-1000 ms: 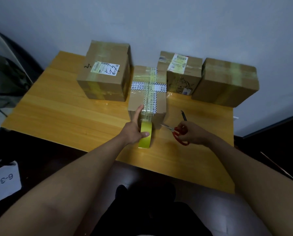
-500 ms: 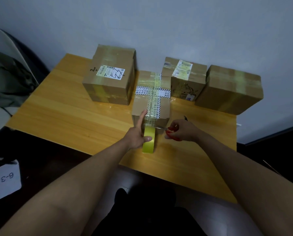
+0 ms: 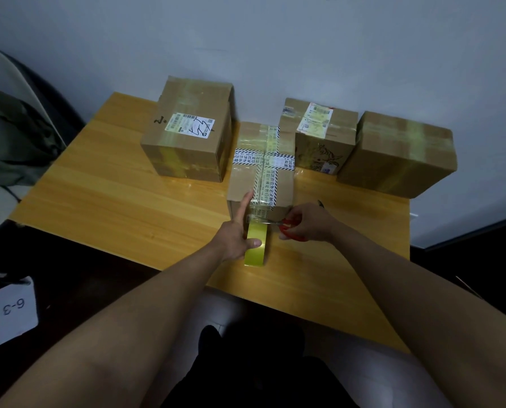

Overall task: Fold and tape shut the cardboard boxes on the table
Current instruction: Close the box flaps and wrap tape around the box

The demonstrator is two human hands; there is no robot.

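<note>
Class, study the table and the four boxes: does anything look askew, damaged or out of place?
Nothing is spilled or torn. The right-hand box sits turned at an angle to its neighbours. The middle box juts forward of the row because it is being taped: left hand holds the tape roll, right hand the scissors.

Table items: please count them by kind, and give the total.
Cardboard boxes: 4
Yellow tape roll: 1, gripped by the left hand
Red-handled scissors: 1, held by the right hand
Total: 6
</note>
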